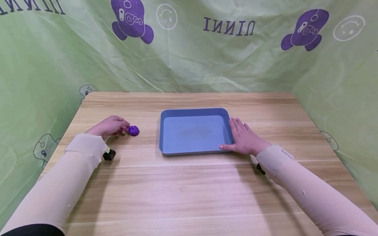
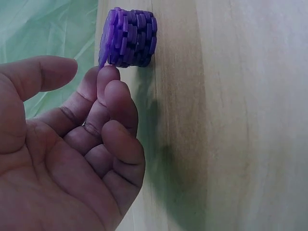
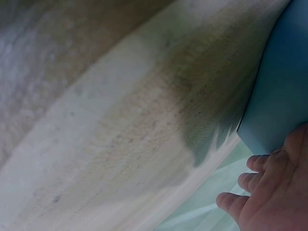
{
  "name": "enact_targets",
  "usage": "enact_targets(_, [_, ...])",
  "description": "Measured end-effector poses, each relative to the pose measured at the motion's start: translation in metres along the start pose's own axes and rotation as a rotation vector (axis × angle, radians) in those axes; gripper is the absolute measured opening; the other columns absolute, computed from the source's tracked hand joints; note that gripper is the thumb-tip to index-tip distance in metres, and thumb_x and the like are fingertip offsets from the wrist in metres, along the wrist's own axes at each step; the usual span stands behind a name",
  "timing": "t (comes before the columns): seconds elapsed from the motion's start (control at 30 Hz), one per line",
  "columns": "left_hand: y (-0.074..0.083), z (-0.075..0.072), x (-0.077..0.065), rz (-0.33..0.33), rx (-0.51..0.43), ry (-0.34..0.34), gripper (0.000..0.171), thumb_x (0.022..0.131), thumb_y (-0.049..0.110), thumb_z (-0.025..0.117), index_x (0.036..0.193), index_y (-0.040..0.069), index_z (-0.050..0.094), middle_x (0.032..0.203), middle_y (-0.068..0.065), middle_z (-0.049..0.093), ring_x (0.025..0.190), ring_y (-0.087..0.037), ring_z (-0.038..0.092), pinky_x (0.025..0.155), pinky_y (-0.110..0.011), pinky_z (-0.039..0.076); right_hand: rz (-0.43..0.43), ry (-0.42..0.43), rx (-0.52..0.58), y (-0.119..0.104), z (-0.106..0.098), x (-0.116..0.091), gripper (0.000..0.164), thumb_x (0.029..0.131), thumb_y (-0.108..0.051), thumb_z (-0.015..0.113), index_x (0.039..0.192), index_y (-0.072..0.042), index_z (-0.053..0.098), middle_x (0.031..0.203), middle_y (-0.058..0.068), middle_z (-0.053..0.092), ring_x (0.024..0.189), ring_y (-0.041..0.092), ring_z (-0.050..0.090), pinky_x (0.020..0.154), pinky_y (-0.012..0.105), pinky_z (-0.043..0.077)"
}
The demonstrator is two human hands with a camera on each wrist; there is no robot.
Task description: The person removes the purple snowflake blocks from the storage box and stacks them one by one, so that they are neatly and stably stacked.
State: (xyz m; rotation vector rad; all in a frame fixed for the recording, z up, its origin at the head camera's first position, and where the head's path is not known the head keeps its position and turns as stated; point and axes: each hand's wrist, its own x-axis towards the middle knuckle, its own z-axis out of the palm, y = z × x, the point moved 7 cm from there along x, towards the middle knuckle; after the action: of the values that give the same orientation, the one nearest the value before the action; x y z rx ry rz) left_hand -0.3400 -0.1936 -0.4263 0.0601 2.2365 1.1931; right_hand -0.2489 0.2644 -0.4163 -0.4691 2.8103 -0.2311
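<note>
A short stack of purple notched plastic discs [image 1: 134,130] stands on the table to the left of the tray. My left hand [image 1: 113,127] is beside it, with loosely bent fingers touching its edge. In the left wrist view the thumb is apart from the stacked discs [image 2: 129,38], and the top disc looks slightly tilted. The blue rectangular tray [image 1: 195,129] holds nothing that I can see. My right hand [image 1: 246,139] rests against the tray's right side, its fingers straight and spread and its thumb over the near corner. In the right wrist view, the tray's outer wall [image 3: 276,91] shows beside that hand.
The wooden table [image 1: 183,190] runs under both forearms. Behind it and at both sides hangs a green printed cloth [image 1: 189,65]. A small black device [image 1: 109,154] is worn under the left wrist, and another [image 1: 261,169] under the right.
</note>
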Motion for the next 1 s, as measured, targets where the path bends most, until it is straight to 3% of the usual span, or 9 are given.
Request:
enact_targets(0.33, [0.000,0.003,0.001,0.022,-0.012,-0.008,0.028,0.109,0.014,0.043,0.099,0.000,0.066,0.079,0.003,0.060,0.072,-0.010,0.055,0.065,-0.027,0.045,0.003,0.002,-0.004,0.003,0.000,-0.001,0.116,0.094,-0.066,0.061,0.156,0.017,0.008,0.165,0.034,0.008,0.153,0.050,0.004,0.121,0.063,0.009])
enact_targets(0.6, [-0.002,0.003,-0.005,0.037,-0.008,0.010,0.029,0.109,0.014,0.045,0.112,-0.007,0.063,0.084,0.001,0.063,0.077,-0.012,0.057,0.070,-0.029,0.046,0.011,-0.009,-0.008,0.002,0.001,-0.002,0.118,0.093,-0.066,0.062,0.156,0.017,0.006,0.165,0.035,0.005,0.153,0.050,0.002,0.121,0.063,0.009])
enact_targets(1.0, [-0.017,-0.009,-0.018,0.050,0.028,0.068,0.028,0.108,0.014,0.047,0.110,-0.010,0.061,0.085,-0.001,0.063,0.078,-0.013,0.057,0.071,-0.028,0.047,0.010,0.020,-0.087,-0.003,-0.003,0.005,0.120,0.090,-0.070,0.063,0.157,0.016,0.013,0.165,0.034,0.009,0.152,0.051,0.010,0.118,0.067,0.017])
